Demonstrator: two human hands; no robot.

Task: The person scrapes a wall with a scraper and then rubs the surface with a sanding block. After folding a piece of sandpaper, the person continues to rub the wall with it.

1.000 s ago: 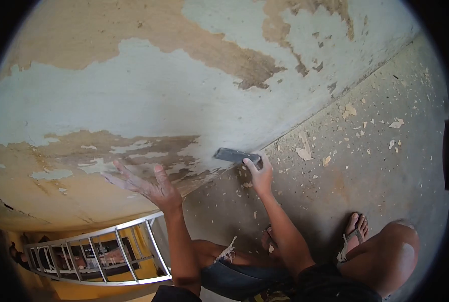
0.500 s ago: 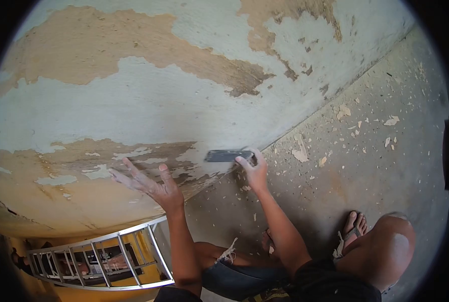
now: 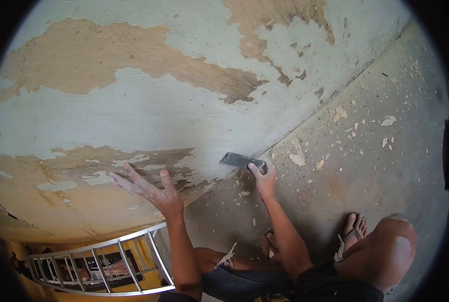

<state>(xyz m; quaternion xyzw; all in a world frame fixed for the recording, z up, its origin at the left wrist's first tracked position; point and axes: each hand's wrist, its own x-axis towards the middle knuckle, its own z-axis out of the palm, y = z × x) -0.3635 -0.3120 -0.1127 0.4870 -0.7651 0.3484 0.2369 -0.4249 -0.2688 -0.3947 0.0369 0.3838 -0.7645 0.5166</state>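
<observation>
A dark, flat rectangular block (image 3: 240,160), dusty along its top edge, is gripped at its right end by my right hand (image 3: 266,178), thumb on the near face. It lies over the low part of the wall (image 3: 154,108), near where the wall meets the floor. Pale paint still covers much of that wall, with bare brown patches between. My left hand (image 3: 156,194) has its fingers spread and dusted white, over the lower peeled patch (image 3: 98,163); nothing is in it.
Paint flakes (image 3: 297,152) are scattered over the grey concrete floor (image 3: 330,191). A metal ladder (image 3: 98,261) stands at the lower left, with a person's arm (image 3: 116,268) and dark items seen through its rungs. My sandalled foot (image 3: 354,229) and bent knees are at the bottom right.
My right hand and the block have moved right and slightly down, and the block is now tilted differently. The left hand stays spread in nearly the same place. The view has shifted slightly.
</observation>
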